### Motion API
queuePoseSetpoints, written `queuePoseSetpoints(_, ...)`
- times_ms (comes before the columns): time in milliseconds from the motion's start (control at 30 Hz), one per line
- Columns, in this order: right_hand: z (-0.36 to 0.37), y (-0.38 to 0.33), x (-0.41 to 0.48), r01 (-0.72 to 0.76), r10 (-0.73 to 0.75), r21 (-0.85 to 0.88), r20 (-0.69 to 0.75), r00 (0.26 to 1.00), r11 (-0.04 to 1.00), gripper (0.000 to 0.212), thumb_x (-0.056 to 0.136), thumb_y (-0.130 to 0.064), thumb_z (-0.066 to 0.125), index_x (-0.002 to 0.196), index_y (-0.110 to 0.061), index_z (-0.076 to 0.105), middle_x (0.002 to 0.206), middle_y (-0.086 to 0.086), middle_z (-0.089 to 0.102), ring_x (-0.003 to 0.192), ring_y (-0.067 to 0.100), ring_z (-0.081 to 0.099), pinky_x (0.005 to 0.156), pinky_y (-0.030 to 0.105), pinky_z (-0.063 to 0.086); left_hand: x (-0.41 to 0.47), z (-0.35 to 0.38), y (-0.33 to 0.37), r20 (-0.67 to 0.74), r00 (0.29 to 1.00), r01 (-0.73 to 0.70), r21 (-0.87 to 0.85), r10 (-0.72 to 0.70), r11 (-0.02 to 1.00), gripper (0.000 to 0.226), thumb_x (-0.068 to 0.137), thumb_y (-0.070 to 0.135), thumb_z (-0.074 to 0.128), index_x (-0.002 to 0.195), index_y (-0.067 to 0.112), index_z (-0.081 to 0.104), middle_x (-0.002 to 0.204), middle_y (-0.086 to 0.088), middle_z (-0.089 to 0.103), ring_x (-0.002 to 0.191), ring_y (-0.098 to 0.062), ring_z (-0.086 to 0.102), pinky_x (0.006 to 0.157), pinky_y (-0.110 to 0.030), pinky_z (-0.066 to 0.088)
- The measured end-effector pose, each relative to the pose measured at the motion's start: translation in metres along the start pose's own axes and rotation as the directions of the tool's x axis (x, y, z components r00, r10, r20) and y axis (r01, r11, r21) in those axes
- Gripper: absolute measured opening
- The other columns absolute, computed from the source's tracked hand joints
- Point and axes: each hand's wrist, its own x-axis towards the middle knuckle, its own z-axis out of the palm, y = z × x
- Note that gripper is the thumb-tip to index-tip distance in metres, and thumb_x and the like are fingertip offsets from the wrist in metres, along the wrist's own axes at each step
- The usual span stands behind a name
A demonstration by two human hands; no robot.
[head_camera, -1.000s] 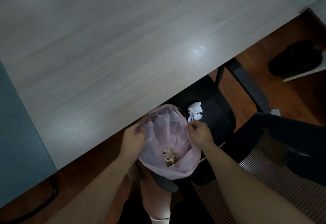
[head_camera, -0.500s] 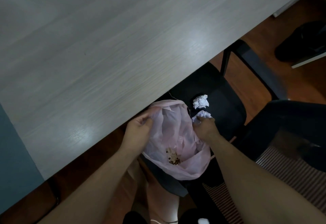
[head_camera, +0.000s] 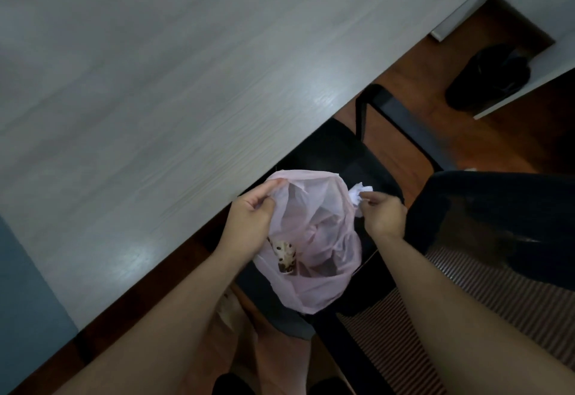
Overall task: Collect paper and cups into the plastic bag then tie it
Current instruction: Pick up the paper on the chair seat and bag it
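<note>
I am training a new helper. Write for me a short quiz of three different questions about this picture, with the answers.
1. True or false: the thin pink plastic bag is tied shut.
2. Which hand pinches the crumpled white paper ball? A) left hand B) right hand
3. Fill in: inside the bag lies a spotted ____.

Key: 1 false, its mouth is held open; 2 B, the left hand grips the bag's rim; 3 cup.
</note>
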Motion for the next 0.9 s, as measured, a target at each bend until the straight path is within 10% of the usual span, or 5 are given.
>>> queuePoseSetpoints(300, -0.061, -0.039, -0.031, -0.237, -0.064, 0.732, 0.357, 0.932, 0.639, 0.018, 0.103, -0.002, 0.069, 0.108, -0.012, 0.083, 0.113, 0.017, 0.082, 0.095, 0.025, 0.077, 0.093, 0.039, 0.063, 0.004, 0.02, 0.022, -0.052, 0.998, 0.027, 0.026, -0.026, 0.999, 0.053, 0.106, 0.0, 0.048, 0.15, 0.025, 0.063, 0.142, 0.025, 0.064, 0.132, 0.013, 0.055, 0.118, -0.017, 0.041)
queuePoseSetpoints(433, -0.041, -0.037, -0.059, -0.264, -0.104, 0.469, 0.623, 0.775, 0.842, 0.027, 0.102, 0.003, 0.066, 0.1, -0.012, 0.087, 0.108, 0.01, 0.083, 0.089, 0.017, 0.076, 0.082, 0.026, 0.062, 0.004, 0.023, 0.017, -0.122, 0.989, 0.081, 0.018, -0.078, 0.997, 0.055, 0.104, 0.003, 0.049, 0.148, 0.033, 0.065, 0.137, 0.007, 0.073, 0.127, -0.007, 0.044, 0.104, -0.032, 0.056)
queuePoseSetpoints(467, -0.028, -0.032, -0.062, -0.18, -0.087, 0.342, 0.638, 0.766, 0.922, 0.028, 0.1, 0.001, 0.068, 0.098, -0.017, 0.089, 0.107, 0.002, 0.084, 0.09, 0.012, 0.076, 0.081, 0.022, 0.06, 0.005, 0.023, 0.013, -0.136, 0.987, 0.09, 0.021, -0.086, 0.996, 0.055, 0.103, 0.003, 0.049, 0.147, 0.033, 0.065, 0.135, 0.003, 0.074, 0.081, 0.004, 0.058, 0.099, -0.03, 0.057)
queuePoseSetpoints(667, 0.059, -0.008, -0.071, -0.194, 0.069, 0.129, 0.636, 0.769, 0.972, 0.019, 0.1, -0.003, 0.073, 0.102, -0.015, 0.087, 0.117, 0.002, 0.079, 0.103, 0.017, 0.075, 0.078, 0.028, 0.068, 0.0, 0.012, -0.014, -0.203, 0.958, 0.217, 0.055, -0.202, 0.974, 0.047, 0.106, 0.004, 0.048, 0.149, 0.019, 0.063, 0.126, 0.004, 0.07, 0.106, -0.005, 0.069, 0.075, -0.007, 0.048)
queuePoseSetpoints(900, 0.078, -0.002, -0.074, 0.28, -0.22, -0.004, 0.606, 0.764, 0.96, 0.026, 0.107, -0.013, 0.063, 0.122, -0.015, 0.083, 0.127, -0.004, 0.076, 0.105, 0.005, 0.069, 0.092, 0.008, 0.051, 0.011, -0.006, -0.051, -0.284, 0.883, 0.382, -0.029, -0.374, 0.924, 0.051, 0.101, -0.015, 0.042, 0.15, -0.005, 0.054, 0.144, -0.015, 0.062, 0.14, -0.031, 0.057, 0.12, -0.037, 0.041)
